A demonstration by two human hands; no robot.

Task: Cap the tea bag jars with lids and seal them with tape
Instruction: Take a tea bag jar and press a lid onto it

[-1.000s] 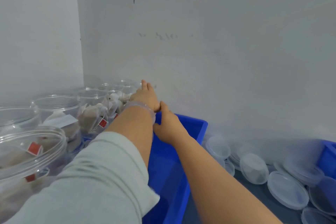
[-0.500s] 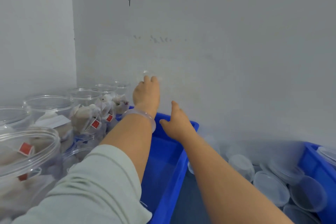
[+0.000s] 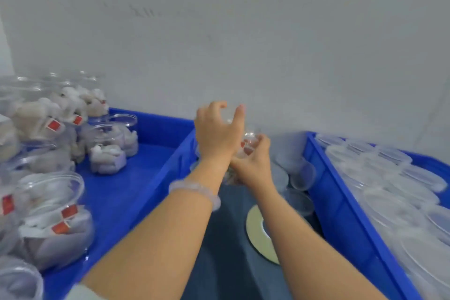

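Observation:
Between the two blue bins my hands hold a clear tea bag jar [image 3: 248, 146] above the dark table; a red tag shows through its wall. My left hand [image 3: 214, 135], a pale bracelet on its wrist, curls around the jar's upper part. My right hand [image 3: 254, 162] grips it lower down from the right. Blur hides whether a lid sits on this jar. More open jars of tea bags [image 3: 54, 216] stand in the left blue bin [image 3: 146, 192]. A yellowish tape roll [image 3: 255, 229] lies flat on the table under my right forearm.
Loose clear lids [image 3: 302, 175] lie on the table by the wall. The right blue bin [image 3: 341, 212] holds several stacked clear lids [image 3: 394, 177]. A white wall closes the back. The dark table strip [image 3: 224, 251] runs between the bins.
Both hands have come back from the far jars in the left bin to the gap between the bins, now holding a jar. The view has tilted down and to the right.

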